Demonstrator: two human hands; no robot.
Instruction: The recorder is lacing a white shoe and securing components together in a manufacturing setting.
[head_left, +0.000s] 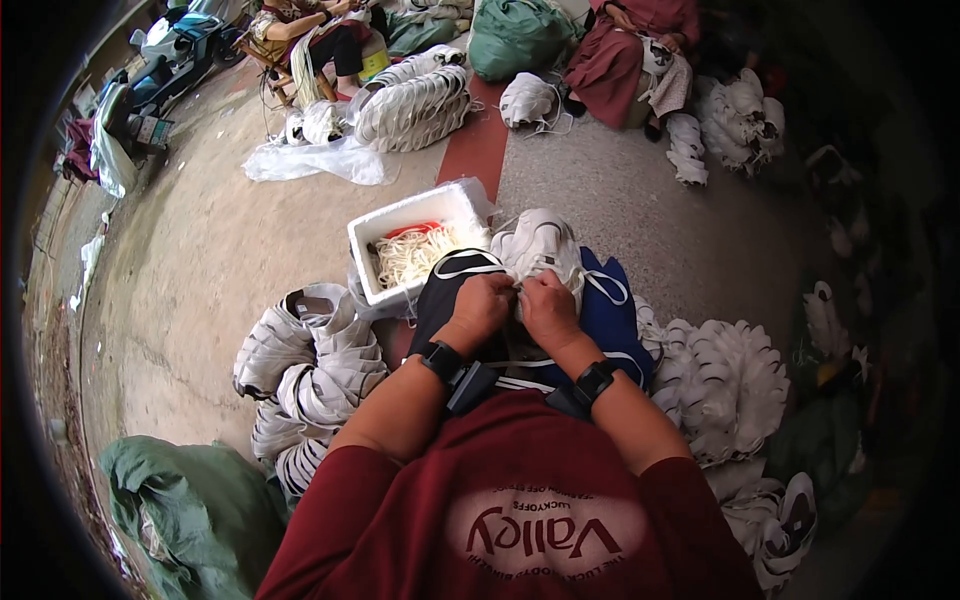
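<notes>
A white shoe upper (540,240) rests on my lap, its rounded toe pointing away from me. My left hand (481,306) and my right hand (548,305) meet at its near end, fingers bent and pinched together. A thin white shoelace (468,254) runs in a loop beside the left hand, and more of it curves over the blue cloth at the right. Both hands appear closed on the lace at the upper; the fingertips hide the exact grip. Just beyond my left hand stands a white foam box (366,250) holding a tangle of cream shoelaces (415,257) and something red.
Stacked white shoe uppers lie at my left (310,370) and right (725,385). A green sack (195,515) sits at lower left. Farther off, two seated people work beside more uppers (415,110) and a green bundle (515,38). Scooters (165,65) stand at far left.
</notes>
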